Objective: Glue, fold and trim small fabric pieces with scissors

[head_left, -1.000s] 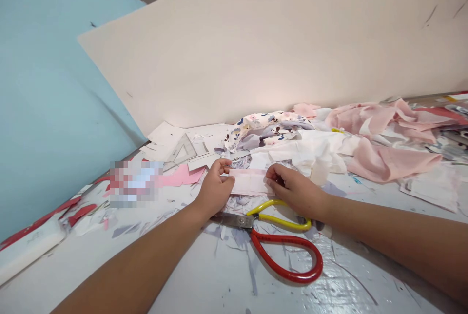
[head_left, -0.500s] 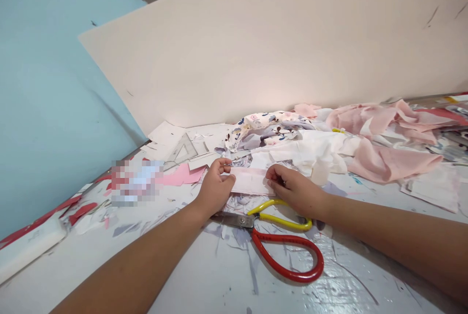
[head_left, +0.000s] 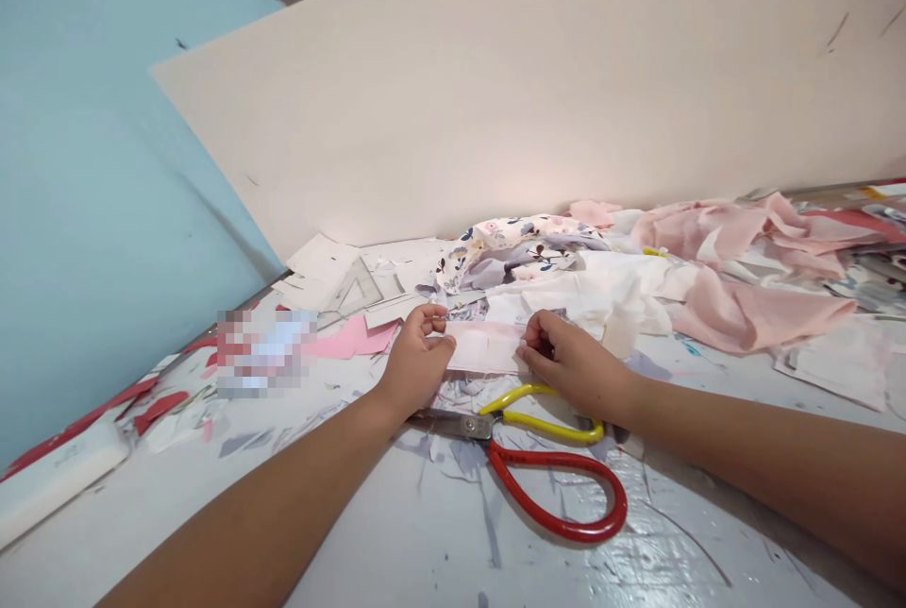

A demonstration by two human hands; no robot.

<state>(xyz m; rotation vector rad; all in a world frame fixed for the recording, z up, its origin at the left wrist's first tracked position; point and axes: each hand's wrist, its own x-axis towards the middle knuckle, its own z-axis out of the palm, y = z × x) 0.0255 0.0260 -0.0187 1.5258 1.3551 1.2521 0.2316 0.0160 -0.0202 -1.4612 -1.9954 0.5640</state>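
A pale pink fabric strip (head_left: 485,347) stretches between my two hands over the worktable. Its left end is pinched by my left hand (head_left: 419,349), fingers curled with the thumb against them. At the other end my right hand (head_left: 556,353) grips the strip between thumb and fingers, and part of that end is hidden. Just in front of both hands lies a pair of scissors (head_left: 476,425) with one yellow and one red handle loop, blades pointing left and partly covered by my left hand and wrist. Thin grey-white scraps (head_left: 471,466) lie beneath the scissors.
Floral fabric (head_left: 528,230), white cloth (head_left: 587,292) and pink cloth (head_left: 764,311) are heaped behind my hands and to the right. A clear set square (head_left: 354,287) and pink pieces (head_left: 358,339) lie at left. A large beige board (head_left: 495,98) stands along the back.
My right hand's fingers have shifted slightly on the strip's right end, curling a little more. The left hand and the scissors stay almost where they were.
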